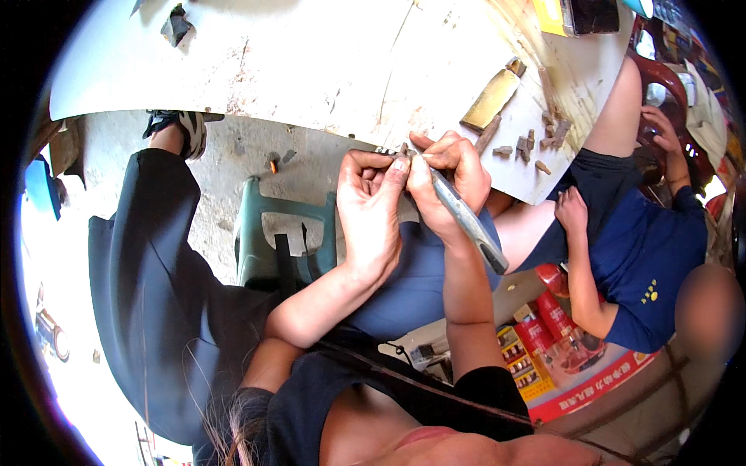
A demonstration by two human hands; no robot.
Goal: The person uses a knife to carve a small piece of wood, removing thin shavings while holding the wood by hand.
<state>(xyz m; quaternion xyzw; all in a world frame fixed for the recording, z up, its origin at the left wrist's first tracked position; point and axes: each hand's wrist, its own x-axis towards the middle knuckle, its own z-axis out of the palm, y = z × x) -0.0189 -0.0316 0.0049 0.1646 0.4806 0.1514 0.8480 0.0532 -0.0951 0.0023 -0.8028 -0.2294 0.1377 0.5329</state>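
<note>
My left hand [368, 200] is pinching a small brown piece [405, 148], my right hand [454, 172] is gripping a grey tool [466, 219], and a weak pinch could be causing slippage.

Tally of items as I count them from my remote station: two bare hands at work, one left hand [367, 206] and one right hand [458, 175]; one grey-handled tool [468, 223]; one small brown piece [405, 148] between the fingertips. I number one white table [303, 66], bearing one yellowish block [491, 99], one dark lump [177, 28] and at least seven small brown fragments [542, 167], which overlap too closely for me to fix an exact total. I further record one green stool [250, 225], one shoe [196, 133], one co-worker [649, 256] and two co-worker's hands [573, 210].
</note>
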